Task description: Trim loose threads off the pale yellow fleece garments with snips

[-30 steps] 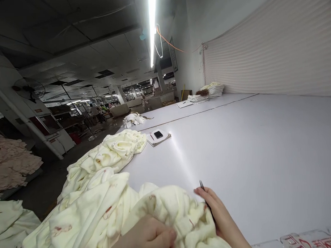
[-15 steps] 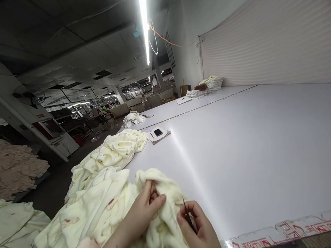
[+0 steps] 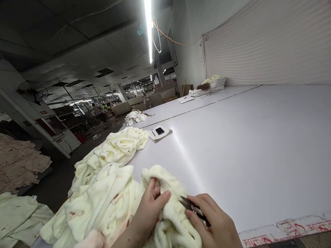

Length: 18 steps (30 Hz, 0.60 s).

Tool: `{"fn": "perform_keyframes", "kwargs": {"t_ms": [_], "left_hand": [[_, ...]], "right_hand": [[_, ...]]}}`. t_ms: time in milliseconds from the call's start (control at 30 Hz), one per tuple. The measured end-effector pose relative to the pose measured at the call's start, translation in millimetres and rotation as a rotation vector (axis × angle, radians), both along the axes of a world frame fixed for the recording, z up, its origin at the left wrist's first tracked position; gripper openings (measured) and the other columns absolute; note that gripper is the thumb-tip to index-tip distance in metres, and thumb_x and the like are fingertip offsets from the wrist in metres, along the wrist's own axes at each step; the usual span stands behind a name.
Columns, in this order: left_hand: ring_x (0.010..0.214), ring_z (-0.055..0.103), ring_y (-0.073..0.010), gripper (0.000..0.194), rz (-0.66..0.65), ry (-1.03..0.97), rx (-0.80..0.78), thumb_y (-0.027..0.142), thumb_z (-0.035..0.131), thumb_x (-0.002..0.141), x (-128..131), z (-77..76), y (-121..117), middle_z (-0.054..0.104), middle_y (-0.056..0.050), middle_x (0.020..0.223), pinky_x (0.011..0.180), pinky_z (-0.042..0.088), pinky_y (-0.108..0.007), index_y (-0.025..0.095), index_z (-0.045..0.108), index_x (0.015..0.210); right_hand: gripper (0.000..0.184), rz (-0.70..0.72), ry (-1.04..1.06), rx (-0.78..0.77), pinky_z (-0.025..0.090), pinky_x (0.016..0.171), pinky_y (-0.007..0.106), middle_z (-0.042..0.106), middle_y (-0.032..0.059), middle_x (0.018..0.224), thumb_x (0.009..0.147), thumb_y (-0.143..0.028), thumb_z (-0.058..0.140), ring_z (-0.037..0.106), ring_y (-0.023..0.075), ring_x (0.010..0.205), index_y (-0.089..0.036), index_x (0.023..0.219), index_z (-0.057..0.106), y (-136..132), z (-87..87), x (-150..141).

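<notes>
A pale yellow fleece garment (image 3: 170, 185) is bunched up at the table's near edge. My left hand (image 3: 152, 204) is closed on a fold of it, thumb and fingers pinching the cloth. Black thread snips (image 3: 195, 209) sit in my right hand (image 3: 212, 216), between thumb and fingers. Their blades are parted and point left at the garment, close to its surface; whether they touch it I cannot tell. Left of my hands lies a heap of similar pale yellow garments (image 3: 103, 202) with small reddish patterns, with a pinkish piece (image 3: 91, 246) at the bottom.
A phone (image 3: 159, 130) rests on a stack of papers (image 3: 162, 137). White scraps (image 3: 135, 118) lie beyond it, with folded cloth stacks (image 3: 217, 83) at the table's far end. Pink cloth (image 3: 17, 161) is piled at the left. Red-printed tape (image 3: 294, 228) runs along the near edge of the white table (image 3: 250, 146).
My right hand first moved left and down toward the garment, then turned the snips so that the parted blades show. My left hand shifted its grip higher on the cloth.
</notes>
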<state>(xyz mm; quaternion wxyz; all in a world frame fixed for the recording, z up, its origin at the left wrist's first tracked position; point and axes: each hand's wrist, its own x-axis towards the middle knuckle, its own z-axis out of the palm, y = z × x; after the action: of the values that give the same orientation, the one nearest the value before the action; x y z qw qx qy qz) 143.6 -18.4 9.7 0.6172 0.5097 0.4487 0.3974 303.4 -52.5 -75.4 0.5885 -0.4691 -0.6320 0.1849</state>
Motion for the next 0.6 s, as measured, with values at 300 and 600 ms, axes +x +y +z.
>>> {"fn": "perform_keyframes", "kwargs": {"t_ms": [300, 600], "left_hand": [[0.075, 0.061, -0.0177, 0.054, -0.047, 0.105, 0.017, 0.034, 0.064, 0.080, -1, -1.2, 2, 0.065, -0.006, 0.094, 0.062, 0.047, -0.025, 0.020, 0.039, 0.125], [0.103, 0.056, -0.0264, 0.040, -0.174, 0.298, 0.075, 0.042, 0.064, 0.078, -35, -8.2, -61, 0.064, -0.003, 0.110, 0.078, 0.051, -0.035, 0.037, 0.056, 0.117]], "right_hand": [[0.019, 0.079, 0.050, -0.048, 0.050, 0.060, 0.023, 0.065, 0.0049, 0.085, 0.089, -0.032, 0.050, 0.062, 0.0160, 0.072, -0.023, 0.095, 0.066, -2, 3.0, -2], [0.033, 0.084, 0.484, -0.450, 0.042, 0.050, 0.025, 0.052, -0.0033, 0.060, 0.078, -0.050, 0.059, 0.052, 0.0142, 0.055, -0.020, 0.092, 0.062, 38, -14.9, 27]]}}
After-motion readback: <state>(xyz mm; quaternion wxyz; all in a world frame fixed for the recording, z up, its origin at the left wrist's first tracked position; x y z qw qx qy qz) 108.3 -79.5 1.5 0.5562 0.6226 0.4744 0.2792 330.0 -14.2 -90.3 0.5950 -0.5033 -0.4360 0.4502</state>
